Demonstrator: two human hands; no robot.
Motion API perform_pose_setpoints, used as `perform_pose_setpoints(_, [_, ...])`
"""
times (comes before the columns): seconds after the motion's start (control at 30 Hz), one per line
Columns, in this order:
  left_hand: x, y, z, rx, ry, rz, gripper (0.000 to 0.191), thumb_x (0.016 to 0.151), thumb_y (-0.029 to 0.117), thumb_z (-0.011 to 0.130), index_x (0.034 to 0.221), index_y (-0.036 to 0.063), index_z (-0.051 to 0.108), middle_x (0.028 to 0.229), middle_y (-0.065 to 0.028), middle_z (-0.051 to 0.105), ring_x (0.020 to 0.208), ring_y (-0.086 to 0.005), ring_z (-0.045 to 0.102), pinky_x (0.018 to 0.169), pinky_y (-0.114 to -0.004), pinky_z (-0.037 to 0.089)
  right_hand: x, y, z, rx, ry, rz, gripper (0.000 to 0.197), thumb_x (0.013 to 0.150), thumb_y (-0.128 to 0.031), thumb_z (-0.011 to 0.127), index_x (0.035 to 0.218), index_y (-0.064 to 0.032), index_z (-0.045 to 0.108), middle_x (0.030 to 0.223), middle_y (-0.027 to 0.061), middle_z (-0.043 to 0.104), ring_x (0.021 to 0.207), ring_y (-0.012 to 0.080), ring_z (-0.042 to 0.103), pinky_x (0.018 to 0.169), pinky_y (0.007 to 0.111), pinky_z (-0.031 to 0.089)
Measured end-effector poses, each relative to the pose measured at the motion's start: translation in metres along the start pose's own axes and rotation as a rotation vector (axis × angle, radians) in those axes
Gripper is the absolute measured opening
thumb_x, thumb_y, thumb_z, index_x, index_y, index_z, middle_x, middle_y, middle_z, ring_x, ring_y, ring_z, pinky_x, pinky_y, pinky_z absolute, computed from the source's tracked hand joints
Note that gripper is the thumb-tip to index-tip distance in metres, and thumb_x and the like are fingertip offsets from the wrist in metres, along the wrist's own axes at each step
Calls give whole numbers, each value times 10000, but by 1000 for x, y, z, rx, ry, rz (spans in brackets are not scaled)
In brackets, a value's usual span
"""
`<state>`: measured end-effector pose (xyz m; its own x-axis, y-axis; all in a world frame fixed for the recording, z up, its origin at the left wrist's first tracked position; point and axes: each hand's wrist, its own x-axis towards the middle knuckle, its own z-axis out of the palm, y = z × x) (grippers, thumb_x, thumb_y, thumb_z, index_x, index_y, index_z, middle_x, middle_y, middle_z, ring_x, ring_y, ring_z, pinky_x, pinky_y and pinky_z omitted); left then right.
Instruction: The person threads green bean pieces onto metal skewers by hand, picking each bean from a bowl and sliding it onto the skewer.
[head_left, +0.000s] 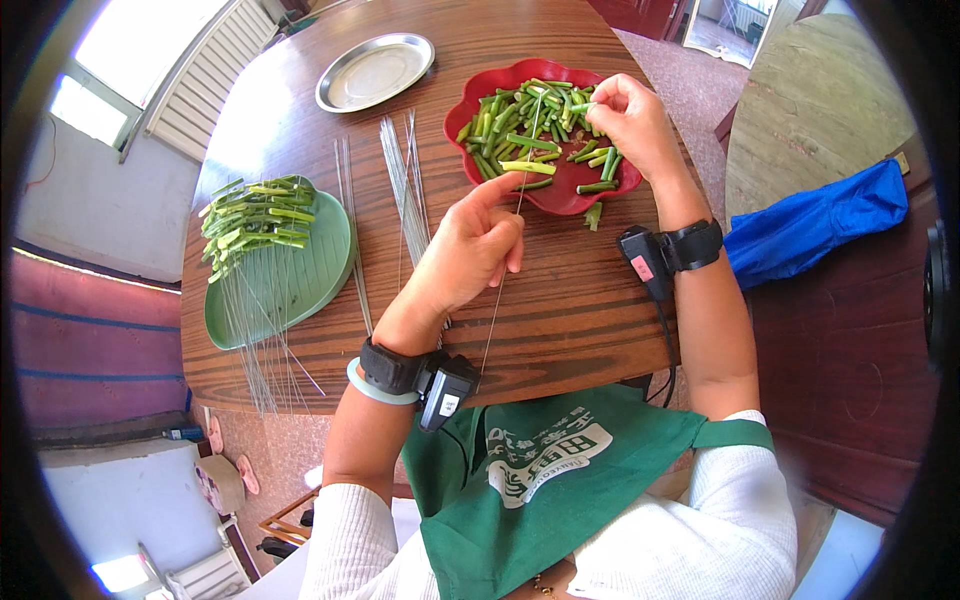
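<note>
My left hand (472, 244) holds a thin metal skewer (491, 324) that slants up over a red scalloped dish (585, 202). A pale green cut stem (529, 166), apparently garlic scape, lies across the skewer at my left fingertip; a second piece (534, 142) crosses it higher up. Between thumb and fingers of my right hand (634, 124) is a short green stem piece (581, 109), above the dish's right side. Many cut stems (499, 124) fill the dish. On the left, a green tray (322, 281) bears loaded skewers, their bare ends (262, 330) reaching past the tray toward me.
Loose metal skewers (401, 176) lie on the wooden table (570, 300) left of my left hand. An oval metal plate (375, 73) stands farther back. One stem scrap (592, 217) rests beside the dish. Blue cloth (817, 217) hangs at the right, near another tabletop (817, 112).
</note>
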<state>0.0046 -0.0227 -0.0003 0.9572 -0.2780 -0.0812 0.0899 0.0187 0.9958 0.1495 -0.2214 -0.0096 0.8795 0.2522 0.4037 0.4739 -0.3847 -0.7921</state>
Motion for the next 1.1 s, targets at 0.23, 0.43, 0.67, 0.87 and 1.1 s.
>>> perform_pose_setpoints(0.23, [-1, 2, 0, 15, -39, 4, 468, 816, 28, 399, 1271, -32, 310, 559, -21, 496, 389, -45, 373, 376, -170, 299, -1, -8, 5, 728, 58, 258, 70, 766, -51, 600, 822, -26, 566, 750, 73, 616, 645, 87, 574, 584, 188, 459])
perform_pose_setpoints(0.43, [-1, 0, 0, 37, -93, 11, 472, 820, 32, 393, 1278, -31, 300, 559, -16, 493, 395, -37, 370, 381, -163, 294, -1, -9, 6, 741, 64, 229, 86, 762, -58, 633, 829, -16, 597, 740, 58, 612, 642, 79, 567, 609, 193, 470])
perform_pose_setpoints(0.67, [-1, 0, 2, 20, -94, 22, 444, 856, 38, 404, 1288, 0, 309, 541, 0, 475, 390, -29, 359, 373, -150, 267, -2, -6, 10, 710, 66, 181, 94, 727, -8, 640, 812, -9, 600, 756, 49, 611, 646, 74, 557, 623, 197, 469])
perform_pose_setpoints(0.87, [-2, 3, 2, 27, -119, 10, 466, 826, 29, 385, 1282, -17, 302, 556, -10, 488, 395, -35, 367, 383, -158, 292, -3, -3, 11, 652, 11, 161, 127, 751, -27, 632, 866, -15, 577, 804, 47, 601, 707, 85, 562, 682, 202, 469])
perform_pose_setpoints(1.1, [-1, 2, 1, 29, -121, 10, 464, 827, 24, 384, 1282, -17, 302, 555, -11, 489, 396, -37, 373, 382, -161, 298, -3, -7, 14, 622, 55, 117, 97, 712, 0, 636, 805, -15, 609, 772, 36, 613, 673, 67, 555, 647, 193, 459])
